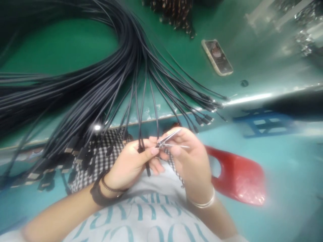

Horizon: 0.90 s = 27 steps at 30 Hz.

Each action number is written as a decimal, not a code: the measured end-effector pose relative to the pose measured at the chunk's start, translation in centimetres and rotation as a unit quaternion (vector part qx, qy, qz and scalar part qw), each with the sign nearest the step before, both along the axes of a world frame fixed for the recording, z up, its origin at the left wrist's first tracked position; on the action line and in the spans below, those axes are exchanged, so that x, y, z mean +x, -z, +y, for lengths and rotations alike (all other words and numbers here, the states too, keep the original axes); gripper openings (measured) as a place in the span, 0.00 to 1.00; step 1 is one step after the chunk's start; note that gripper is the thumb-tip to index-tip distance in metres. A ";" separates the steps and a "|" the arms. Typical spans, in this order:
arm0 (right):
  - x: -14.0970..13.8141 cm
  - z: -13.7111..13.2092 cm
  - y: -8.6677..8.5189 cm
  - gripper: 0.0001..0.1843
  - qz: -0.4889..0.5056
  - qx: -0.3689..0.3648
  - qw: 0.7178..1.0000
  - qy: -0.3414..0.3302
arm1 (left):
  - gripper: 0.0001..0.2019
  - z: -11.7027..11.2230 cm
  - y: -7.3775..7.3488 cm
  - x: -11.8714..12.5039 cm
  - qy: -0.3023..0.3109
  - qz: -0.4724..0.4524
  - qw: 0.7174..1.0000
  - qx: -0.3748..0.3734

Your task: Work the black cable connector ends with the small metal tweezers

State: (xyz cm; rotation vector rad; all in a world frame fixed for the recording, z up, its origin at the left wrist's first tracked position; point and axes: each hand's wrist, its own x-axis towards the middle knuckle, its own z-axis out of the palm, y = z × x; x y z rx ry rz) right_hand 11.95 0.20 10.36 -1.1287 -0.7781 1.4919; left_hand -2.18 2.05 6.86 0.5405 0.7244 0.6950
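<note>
My left hand (pixel 135 161) is closed on black cables (pixel 140 127), its thumb and fingers pinching them near their ends. One short black end sticks out below the fingers. My right hand (pixel 190 156) grips silvery metal tweezers (pixel 170 137), whose two arms spread apart towards the right palm. The tweezers' other end meets the left thumb and a cable end; the exact contact is too blurred to make out. More black cables (pixel 126 60) fan out from a thick bundle on the green table (pixel 68 43), with connectors (pixel 83 151) hanging over its front edge.
A phone (pixel 218 57) lies on the table at the right, and a bunch of dark cable ends with coppery tips (pixel 174 13) at the back. A red plastic stool (pixel 239 178) is beside my right arm. Farther right stands a blue plastic piece (pixel 264 122). Checkered cloth (pixel 101 148) covers my lap.
</note>
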 end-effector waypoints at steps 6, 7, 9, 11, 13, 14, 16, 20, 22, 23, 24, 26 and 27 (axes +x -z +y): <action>3.0 1.3 -1.7 0.10 -0.462 0.176 0.856 0.151 | 0.12 -0.6 -0.7 -0.5 0.004 -0.016 0.999 -0.035; 3.9 1.5 -1.9 0.11 -0.538 0.193 0.791 0.217 | 0.14 -0.8 -0.8 -0.7 0.016 -0.020 0.999 -0.039; 5.3 1.9 -2.4 0.12 -0.607 0.187 0.706 0.313 | 0.17 -1.3 -0.9 -1.0 0.040 -0.024 0.998 -0.042; 5.6 1.7 -2.5 0.11 -0.574 0.170 0.730 0.329 | 0.18 -1.6 -0.8 -1.2 0.054 -0.020 0.998 -0.039; 4.7 1.2 -2.3 0.10 -0.450 0.145 0.847 0.245 | 0.17 -1.8 -0.6 -1.2 0.063 -0.014 0.997 -0.032; 3.9 0.9 -2.0 0.10 -0.364 0.124 0.906 0.177 | 0.16 -1.8 -0.5 -1.2 0.067 -0.013 0.997 -0.024; 2.1 0.3 -1.2 0.09 -0.201 0.062 0.977 0.040 | 0.12 -1.8 -0.3 -1.0 0.078 -0.004 0.997 -0.003; -0.1 0.0 -0.1 0.09 -0.065 -0.006 0.997 -0.039 | 0.16 -1.5 0.0 -1.1 0.096 0.039 0.994 0.041; -0.3 0.4 0.1 0.09 -0.053 -0.008 0.998 -0.031 | 0.15 -1.3 -0.1 -1.4 0.091 0.035 0.995 0.034; -0.2 0.5 0.1 0.09 -0.054 -0.005 0.998 -0.025 | 0.13 -1.1 -0.2 -1.5 0.082 0.026 0.996 0.027; -0.2 0.7 0.1 0.09 -0.056 -0.001 0.998 -0.018 | 0.13 -0.9 -0.3 -1.6 0.071 0.018 0.997 0.021; -0.1 0.9 0.1 0.09 -0.069 0.007 0.998 -0.010 | 0.14 -0.5 -0.4 -1.7 0.042 0.010 0.999 0.015; -0.1 1.0 0.1 0.09 -0.081 0.010 0.997 -0.007 | 0.15 -0.3 -0.4 -1.7 0.029 0.009 0.999 0.014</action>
